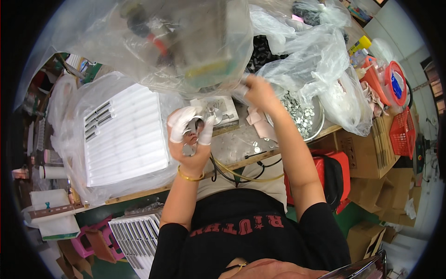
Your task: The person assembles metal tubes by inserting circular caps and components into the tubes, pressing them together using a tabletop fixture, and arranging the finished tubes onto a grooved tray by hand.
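The left hand (176, 139), its fingertips wrapped in white, is curled partly closed around shiny round metal pieces (192, 134). The right hand (261, 95), ahead and to its right, is half-curled at the edge of clear plastic (218, 65); blur hides whether it grips anything. Just beyond the left hand sits a box (228, 108) with dark printing, unreadable here. Right of the right hand, a bowl (321, 122) holds silver discs (297, 114). Nearer the body than both hands, red lettering crosses the black shirt (260, 204).
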Demonstrator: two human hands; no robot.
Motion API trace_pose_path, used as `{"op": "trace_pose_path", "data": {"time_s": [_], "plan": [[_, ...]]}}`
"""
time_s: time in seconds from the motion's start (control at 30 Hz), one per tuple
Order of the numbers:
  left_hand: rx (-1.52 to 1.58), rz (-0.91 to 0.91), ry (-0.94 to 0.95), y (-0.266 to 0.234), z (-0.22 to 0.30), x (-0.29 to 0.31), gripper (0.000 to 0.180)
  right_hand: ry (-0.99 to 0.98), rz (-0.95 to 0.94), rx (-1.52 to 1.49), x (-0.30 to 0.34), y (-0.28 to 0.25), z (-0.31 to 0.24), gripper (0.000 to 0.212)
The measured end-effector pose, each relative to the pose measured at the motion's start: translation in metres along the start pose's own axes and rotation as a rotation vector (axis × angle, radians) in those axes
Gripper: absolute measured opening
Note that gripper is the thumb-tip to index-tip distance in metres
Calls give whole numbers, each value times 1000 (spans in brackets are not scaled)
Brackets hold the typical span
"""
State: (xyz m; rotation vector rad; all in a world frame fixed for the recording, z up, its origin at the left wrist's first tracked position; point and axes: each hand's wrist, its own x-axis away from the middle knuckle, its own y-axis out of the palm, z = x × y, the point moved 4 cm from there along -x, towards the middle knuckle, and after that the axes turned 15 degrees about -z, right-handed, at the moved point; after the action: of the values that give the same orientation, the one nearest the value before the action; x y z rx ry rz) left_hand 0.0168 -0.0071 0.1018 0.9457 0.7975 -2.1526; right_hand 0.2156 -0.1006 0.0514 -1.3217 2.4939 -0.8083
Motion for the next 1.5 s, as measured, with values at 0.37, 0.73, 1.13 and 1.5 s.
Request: {"op": "trace_pose_path", "data": {"time_s": [0.37, 0.73, 1.13, 1.5], "plan": [[717, 21, -736, 20, -31, 64, 29, 376, 182, 475, -110, -35, 103, 26], [752, -1, -875, 12, -44, 95, 31, -262, 452, -105, -46, -30, 88, 33], [743, 16, -903, 3, -41, 104, 29, -421, 224, -369, 21, 10, 26, 31], [750, 10, -957, 4, -35, 110, 29, -253, 32, 66, 46, 40, -47, 31]]}}
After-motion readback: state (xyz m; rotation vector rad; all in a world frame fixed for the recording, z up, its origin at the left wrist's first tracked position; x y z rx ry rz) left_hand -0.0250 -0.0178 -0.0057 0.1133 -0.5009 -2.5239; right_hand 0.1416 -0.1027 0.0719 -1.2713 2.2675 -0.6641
